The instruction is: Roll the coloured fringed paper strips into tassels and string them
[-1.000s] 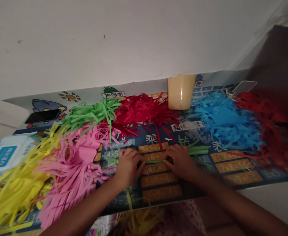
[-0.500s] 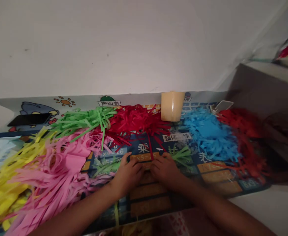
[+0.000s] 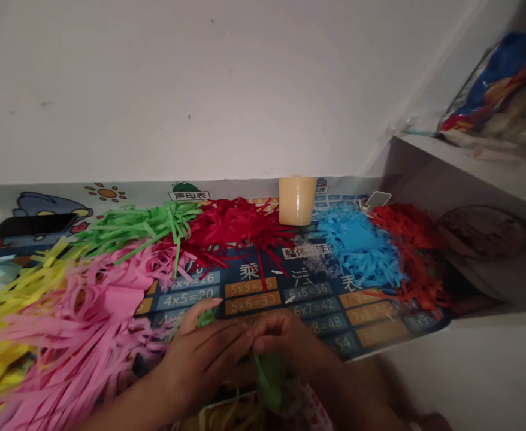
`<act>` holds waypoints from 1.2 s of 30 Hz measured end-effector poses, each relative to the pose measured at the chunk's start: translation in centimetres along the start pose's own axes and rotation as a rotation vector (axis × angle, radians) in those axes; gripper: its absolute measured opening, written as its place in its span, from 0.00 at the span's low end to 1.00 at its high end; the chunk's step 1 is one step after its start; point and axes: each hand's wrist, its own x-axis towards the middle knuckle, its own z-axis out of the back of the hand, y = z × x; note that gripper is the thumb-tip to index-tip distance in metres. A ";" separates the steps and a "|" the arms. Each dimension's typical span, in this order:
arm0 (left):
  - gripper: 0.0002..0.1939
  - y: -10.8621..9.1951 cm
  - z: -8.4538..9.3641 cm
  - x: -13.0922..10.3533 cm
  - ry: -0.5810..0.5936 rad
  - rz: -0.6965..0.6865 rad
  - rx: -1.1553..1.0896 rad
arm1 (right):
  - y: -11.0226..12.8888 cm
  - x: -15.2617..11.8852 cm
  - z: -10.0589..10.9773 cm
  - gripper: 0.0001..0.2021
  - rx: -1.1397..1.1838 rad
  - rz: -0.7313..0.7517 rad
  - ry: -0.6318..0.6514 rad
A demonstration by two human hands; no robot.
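Observation:
My left hand (image 3: pixel 204 350) and my right hand (image 3: pixel 285 344) meet near the front edge of the table, fingertips touching or nearly so. Both are closed on a fringed piece of green paper (image 3: pixel 269 377), mostly hidden by the fingers. A bit of it shows beside my left thumb, and a blurred length hangs below my right fingers. Left of my hands lies pink fringed paper (image 3: pixel 114 296), with yellow fringed paper (image 3: pixel 2 341) beyond it. Farther back are a green fringed bunch (image 3: pixel 144 221) and a dark red one (image 3: pixel 238 224).
A cream cup (image 3: pixel 297 200) stands by the wall. Blue fringed paper (image 3: pixel 362 245) and orange-red fringed paper (image 3: pixel 409 239) lie right, beside a grey box (image 3: pixel 483 239). A phone (image 3: pixel 32 225) rests at the left back. A printed mat (image 3: pixel 317 305) covers the table.
My hands have drawn back toward me and together. The green paper that lay spread on the mat around them is now gathered up in them. The view has shifted to the right.

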 end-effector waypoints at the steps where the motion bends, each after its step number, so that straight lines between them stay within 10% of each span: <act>1: 0.12 -0.2 -0.4 -0.3 -0.025 0.050 -0.015 | -0.7 0.0 -0.1 0.17 0.020 0.059 -0.028; 9: 0.08 -3.1 -3.9 -1.3 -0.201 0.564 -0.239 | -3.2 -0.8 -0.8 0.07 -0.061 0.437 -0.365; 25: 0.06 -2.7 -5.5 -1.9 -0.216 0.667 -0.451 | -1.9 -0.8 -0.5 0.05 -0.586 0.657 -0.463; 31: 0.12 -0.7 -2.3 -2.6 -0.255 1.118 -0.759 | 0.3 0.6 9.3 0.11 -1.159 0.634 -0.847; 36: 0.20 -0.1 -1.7 -2.5 -0.194 1.354 -1.008 | 0.9 2.7 15.0 0.11 -1.248 0.598 -0.861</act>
